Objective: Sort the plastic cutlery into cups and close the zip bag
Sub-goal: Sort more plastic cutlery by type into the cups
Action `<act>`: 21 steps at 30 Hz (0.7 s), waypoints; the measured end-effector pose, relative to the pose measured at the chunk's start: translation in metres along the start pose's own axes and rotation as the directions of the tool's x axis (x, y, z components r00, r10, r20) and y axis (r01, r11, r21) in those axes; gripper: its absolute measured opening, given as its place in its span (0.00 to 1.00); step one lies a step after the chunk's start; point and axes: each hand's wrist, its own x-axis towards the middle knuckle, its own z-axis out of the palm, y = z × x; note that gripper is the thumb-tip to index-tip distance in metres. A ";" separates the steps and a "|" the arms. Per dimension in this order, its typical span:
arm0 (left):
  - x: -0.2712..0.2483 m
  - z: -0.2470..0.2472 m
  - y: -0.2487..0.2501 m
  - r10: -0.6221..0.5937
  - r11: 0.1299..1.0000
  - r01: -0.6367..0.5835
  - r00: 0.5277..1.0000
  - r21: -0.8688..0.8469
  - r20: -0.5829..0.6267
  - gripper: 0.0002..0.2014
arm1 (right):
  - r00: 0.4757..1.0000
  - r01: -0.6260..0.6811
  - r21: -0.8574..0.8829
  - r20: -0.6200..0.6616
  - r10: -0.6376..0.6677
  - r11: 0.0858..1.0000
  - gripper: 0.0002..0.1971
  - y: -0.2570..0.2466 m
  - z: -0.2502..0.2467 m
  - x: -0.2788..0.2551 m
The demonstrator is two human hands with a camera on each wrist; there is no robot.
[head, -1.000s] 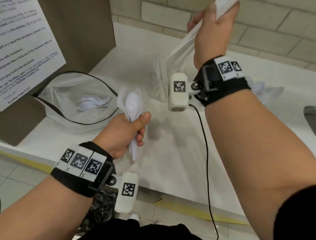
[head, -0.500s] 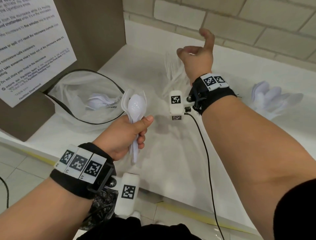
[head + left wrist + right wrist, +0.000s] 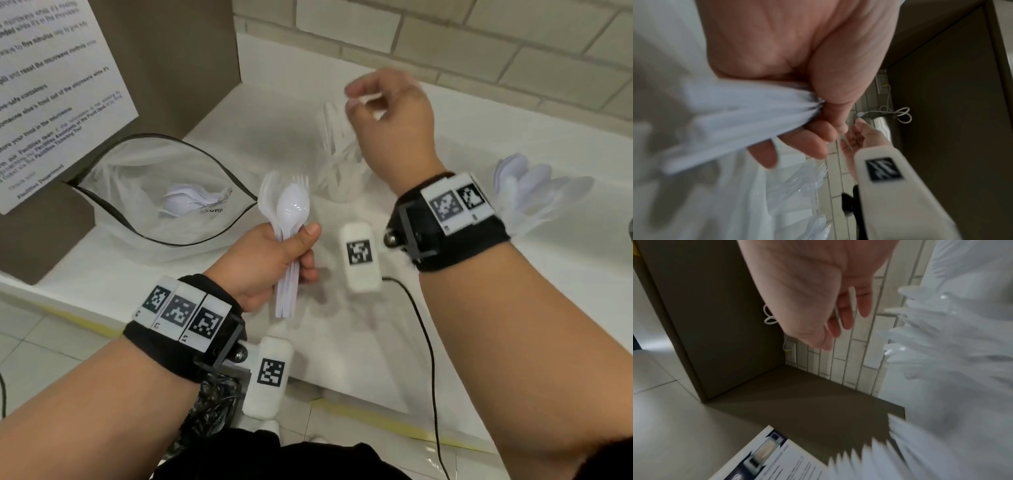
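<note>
My left hand grips a bundle of white plastic spoons and forks upright by the handles; the left wrist view shows the handles fanning out of my fist. My right hand hovers blurred above a clear cup of white cutlery, fingers curled. A thin white cutlery piece sits between those fingers; I cannot tell its kind. The zip bag lies open at the left with white spoons inside.
More white spoons stand at the right edge of the white counter. A brown panel with a paper notice rises on the left, a tiled wall at the back. A black cable hangs over the counter's front.
My right hand came down from high up, where it held a bunch of white cutlery, to just over the clear cup and no longer holds the bunch. My left hand stayed put with its bundle.
</note>
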 end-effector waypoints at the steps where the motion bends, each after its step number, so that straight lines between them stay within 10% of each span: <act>1: 0.001 0.004 0.001 0.003 1.000 -0.003 1.000 -0.005 0.016 0.13 | 0.997 -0.021 0.020 0.069 0.020 1.000 0.04 -0.002 0.000 -0.012; 6: 0.008 0.019 0.004 0.009 0.999 -0.012 0.996 0.031 0.091 0.16 | 0.939 -0.278 0.107 0.239 0.247 0.955 0.06 0.004 -0.005 -0.053; 9: 0.008 0.024 0.004 0.005 1.000 0.002 0.973 -0.029 0.232 0.14 | 0.799 -0.581 0.358 0.422 0.429 0.731 0.18 0.012 -0.017 -0.068; 18: 0.008 0.034 -0.004 -0.131 0.946 0.289 0.757 -0.148 0.640 0.18 | 0.481 -0.870 0.392 0.806 0.344 0.298 0.47 0.019 -0.014 -0.101; 21: 0.007 0.036 -0.007 -0.130 0.943 0.299 0.740 -0.150 0.660 0.23 | 0.537 -0.842 0.460 0.767 0.351 0.282 0.36 0.017 -0.014 -0.105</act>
